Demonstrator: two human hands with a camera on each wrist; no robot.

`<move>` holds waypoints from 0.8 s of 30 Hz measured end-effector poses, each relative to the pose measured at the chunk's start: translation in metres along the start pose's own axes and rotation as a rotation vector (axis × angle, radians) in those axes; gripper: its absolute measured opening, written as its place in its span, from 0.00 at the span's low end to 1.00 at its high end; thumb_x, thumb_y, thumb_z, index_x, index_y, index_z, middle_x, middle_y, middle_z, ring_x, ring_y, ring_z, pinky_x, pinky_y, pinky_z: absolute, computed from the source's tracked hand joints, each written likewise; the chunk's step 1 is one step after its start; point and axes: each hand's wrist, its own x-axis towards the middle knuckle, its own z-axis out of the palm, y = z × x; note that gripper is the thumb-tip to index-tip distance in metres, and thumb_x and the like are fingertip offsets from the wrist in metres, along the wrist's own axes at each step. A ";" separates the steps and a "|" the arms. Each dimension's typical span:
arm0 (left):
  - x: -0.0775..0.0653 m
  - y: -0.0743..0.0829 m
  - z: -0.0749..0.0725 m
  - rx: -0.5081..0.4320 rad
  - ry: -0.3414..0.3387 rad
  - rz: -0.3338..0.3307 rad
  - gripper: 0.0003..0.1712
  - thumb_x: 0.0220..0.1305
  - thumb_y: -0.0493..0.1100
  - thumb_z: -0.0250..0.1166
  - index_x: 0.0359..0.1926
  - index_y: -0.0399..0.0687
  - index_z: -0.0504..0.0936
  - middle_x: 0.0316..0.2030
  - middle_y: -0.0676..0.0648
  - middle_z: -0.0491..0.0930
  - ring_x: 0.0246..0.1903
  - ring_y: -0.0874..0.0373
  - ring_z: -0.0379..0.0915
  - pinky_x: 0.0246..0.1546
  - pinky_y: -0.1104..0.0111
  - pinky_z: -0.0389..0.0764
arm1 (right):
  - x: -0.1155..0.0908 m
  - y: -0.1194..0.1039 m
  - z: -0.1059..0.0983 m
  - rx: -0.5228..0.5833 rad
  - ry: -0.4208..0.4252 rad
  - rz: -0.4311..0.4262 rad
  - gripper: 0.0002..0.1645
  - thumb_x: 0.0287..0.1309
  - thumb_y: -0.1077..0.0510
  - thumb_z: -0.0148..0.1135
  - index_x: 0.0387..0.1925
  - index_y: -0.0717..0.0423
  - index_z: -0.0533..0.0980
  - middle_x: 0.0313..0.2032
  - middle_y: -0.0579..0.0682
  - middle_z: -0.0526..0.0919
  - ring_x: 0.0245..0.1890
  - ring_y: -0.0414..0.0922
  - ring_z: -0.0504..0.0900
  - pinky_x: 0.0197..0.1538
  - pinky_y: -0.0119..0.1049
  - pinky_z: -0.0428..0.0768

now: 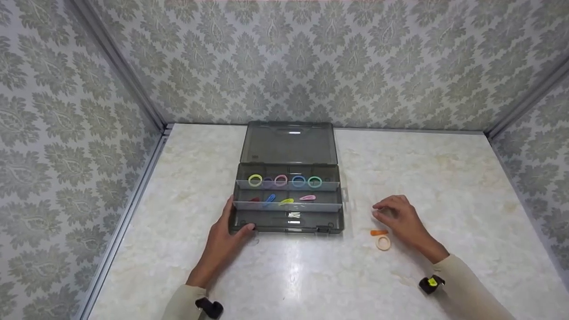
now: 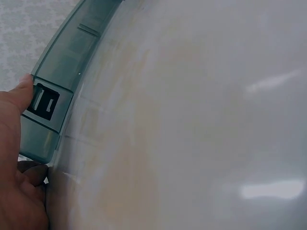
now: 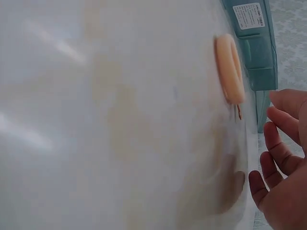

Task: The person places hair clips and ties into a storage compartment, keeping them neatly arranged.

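A dark translucent compartment box (image 1: 288,229) stands on the table with its lid laid back. At its front left corner my left hand (image 1: 224,240) holds it, thumb on the front edge and fingers along the side. Several coloured hair ties, among them a yellow one (image 1: 255,185), lie in the back row. The middle row has several snap hair clips, including a pink clip (image 1: 307,198). Over the table, right of the box, my right hand (image 1: 402,220) hovers with loosely bent fingers and nothing visible in them. Just below it lie an orange hair clip (image 1: 379,232) and a peach hair tie (image 1: 383,249).
White dividers (image 1: 288,206) split the box lengthwise; its front row shows no items. The pale marbled table (image 1: 284,275) meets patterned walls (image 1: 275,58) at the back and sides. The lid (image 1: 289,144) reaches close to the back wall.
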 end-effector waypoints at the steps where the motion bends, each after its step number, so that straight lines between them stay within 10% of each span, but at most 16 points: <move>1: 0.000 0.000 0.000 0.002 0.001 0.005 0.62 0.72 0.67 0.73 0.92 0.60 0.44 0.87 0.45 0.54 0.86 0.42 0.50 0.83 0.40 0.55 | -0.003 0.000 0.000 -0.008 -0.001 0.000 0.10 0.66 0.66 0.78 0.47 0.53 0.91 0.45 0.52 0.89 0.52 0.51 0.75 0.53 0.35 0.71; 24: -0.001 0.001 0.000 -0.005 0.005 0.010 0.61 0.74 0.68 0.71 0.92 0.63 0.44 0.87 0.48 0.55 0.86 0.44 0.50 0.83 0.40 0.55 | -0.048 0.001 -0.017 -0.076 -0.011 0.029 0.10 0.67 0.62 0.79 0.47 0.46 0.92 0.47 0.43 0.88 0.54 0.40 0.73 0.56 0.26 0.69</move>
